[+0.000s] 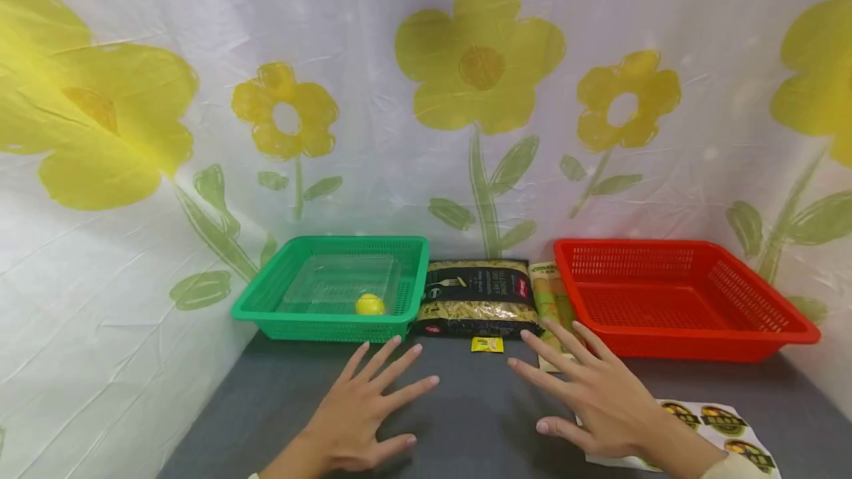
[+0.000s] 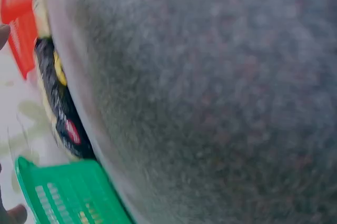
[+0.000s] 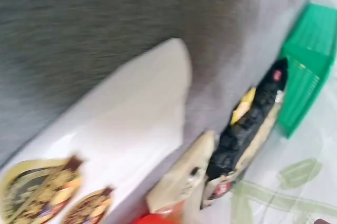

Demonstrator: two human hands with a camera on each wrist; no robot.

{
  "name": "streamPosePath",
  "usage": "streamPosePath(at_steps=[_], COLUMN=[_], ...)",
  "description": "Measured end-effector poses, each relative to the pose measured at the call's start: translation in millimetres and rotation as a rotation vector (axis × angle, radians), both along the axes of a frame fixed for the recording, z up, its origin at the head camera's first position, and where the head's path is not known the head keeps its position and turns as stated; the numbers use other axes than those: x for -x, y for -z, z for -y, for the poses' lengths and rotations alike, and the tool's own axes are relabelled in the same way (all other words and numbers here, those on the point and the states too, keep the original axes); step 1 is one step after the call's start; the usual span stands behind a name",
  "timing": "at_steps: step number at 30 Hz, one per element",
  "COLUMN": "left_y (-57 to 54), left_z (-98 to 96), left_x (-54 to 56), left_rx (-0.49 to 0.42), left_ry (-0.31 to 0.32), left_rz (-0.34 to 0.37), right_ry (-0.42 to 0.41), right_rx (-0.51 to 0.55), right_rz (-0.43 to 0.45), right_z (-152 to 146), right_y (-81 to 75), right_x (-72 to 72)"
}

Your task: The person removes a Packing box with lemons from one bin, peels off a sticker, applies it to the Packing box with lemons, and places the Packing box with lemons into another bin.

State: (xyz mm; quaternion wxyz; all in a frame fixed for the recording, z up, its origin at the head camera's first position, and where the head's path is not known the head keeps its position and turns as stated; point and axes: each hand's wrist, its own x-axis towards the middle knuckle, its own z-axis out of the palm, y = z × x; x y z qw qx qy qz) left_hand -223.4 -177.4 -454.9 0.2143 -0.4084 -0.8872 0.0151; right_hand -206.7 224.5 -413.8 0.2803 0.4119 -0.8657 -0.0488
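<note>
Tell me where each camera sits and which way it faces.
Head: on the head, facing forward and down at the green rectangular plastic basket and red rectangular plastic basket; left hand and right hand show.
Left wrist: on that wrist, facing across the flat grey tabletop, tilted; fingertips at left edge.
Right wrist: on that wrist, facing the white printed paper sheet, tilted; perhaps a fingertip, lower right corner.
Both wrist views share the shiny black plastic pasta bag.
</note>
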Motion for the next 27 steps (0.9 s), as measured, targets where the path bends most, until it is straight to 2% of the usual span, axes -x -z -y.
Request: streamPosePath(at_steps=[5, 10, 17, 21, 25, 27], left_y=[-1.5, 1.7, 5.9, 7.7, 11.1, 12.5], left_z=[10.7, 21.1, 25.8, 26.7, 28.4, 28.8], left_x=[7.2, 13.1, 23.3, 34.9, 45.2, 49.2], left_rx=[-0.158, -0.350, -0.670, -0.825, -0.950, -1.034], left_ry=[-0.044, -0.074, -0.117, -0.146, -0.225, -0.267], left_rz=[-0.033, -0.073, -0.051, -0.108, -0.159, -0.146], right_ry=[0.039, 0.057, 0.027, 0.003, -0.020, -0.018], right_rx=[0.064, 0.118, 0.208, 0.256, 0.323, 0.363], right_rz=[0.029, 0.065, 0.165, 0.187, 0.241, 0.283], right_z=[16, 40, 71, 85, 100, 107], right_y=[-7.1, -12.1, -15.2, -16.3, -17.4, -18.5], right_x=[13.4, 24.5, 33.5, 42.5, 55.1, 61.2])
